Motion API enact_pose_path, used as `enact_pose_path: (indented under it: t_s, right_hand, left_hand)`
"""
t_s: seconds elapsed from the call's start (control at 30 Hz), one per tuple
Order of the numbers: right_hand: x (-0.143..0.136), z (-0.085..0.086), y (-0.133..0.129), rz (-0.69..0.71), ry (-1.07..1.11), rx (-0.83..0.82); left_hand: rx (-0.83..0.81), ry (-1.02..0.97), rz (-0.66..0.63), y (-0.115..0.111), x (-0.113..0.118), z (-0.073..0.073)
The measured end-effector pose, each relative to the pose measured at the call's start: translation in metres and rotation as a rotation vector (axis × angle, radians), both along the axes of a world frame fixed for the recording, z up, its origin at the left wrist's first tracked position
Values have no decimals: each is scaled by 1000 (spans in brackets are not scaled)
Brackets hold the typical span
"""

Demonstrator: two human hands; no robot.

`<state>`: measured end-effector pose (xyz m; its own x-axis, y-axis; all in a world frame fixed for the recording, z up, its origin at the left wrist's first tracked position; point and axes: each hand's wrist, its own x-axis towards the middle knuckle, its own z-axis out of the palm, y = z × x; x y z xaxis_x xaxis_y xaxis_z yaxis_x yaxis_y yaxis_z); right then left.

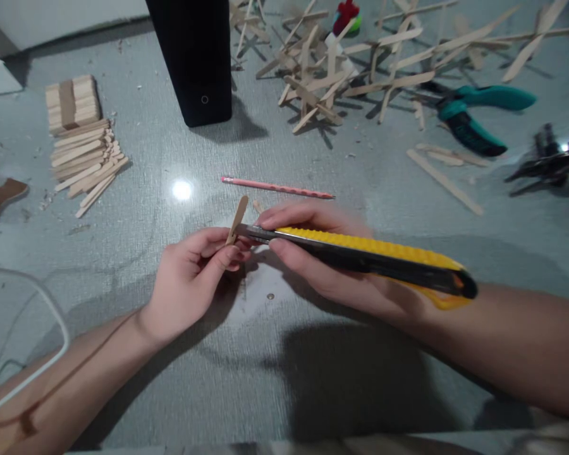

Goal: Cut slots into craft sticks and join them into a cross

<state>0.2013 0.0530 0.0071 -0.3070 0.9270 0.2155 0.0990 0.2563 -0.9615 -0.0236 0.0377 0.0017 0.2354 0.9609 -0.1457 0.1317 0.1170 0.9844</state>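
Stick [238, 217] at frame centre, lower end pinched by left fingers [222, 260], long axis tilting up-right; knife [374, 254], gripped by right fingers [291, 251], points crosswise at its right edge.

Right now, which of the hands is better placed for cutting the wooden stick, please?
Probably the right hand: it holds the yellow-and-black knife, whose metal end is at the wooden stick. The left hand is busy pinching that stick.
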Motion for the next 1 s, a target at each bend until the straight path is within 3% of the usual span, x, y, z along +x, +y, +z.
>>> enact_pose_path:
  t_s: [0.43, 1.0]
  right_hand:
    - [0, -6, 4, -3, 40, -20]
    - [5, -10, 14, 49, 127, -187]
  left_hand:
    - [-66, -122, -11, 2, 0, 1]
    - [-179, -250, -26, 5, -1, 4]
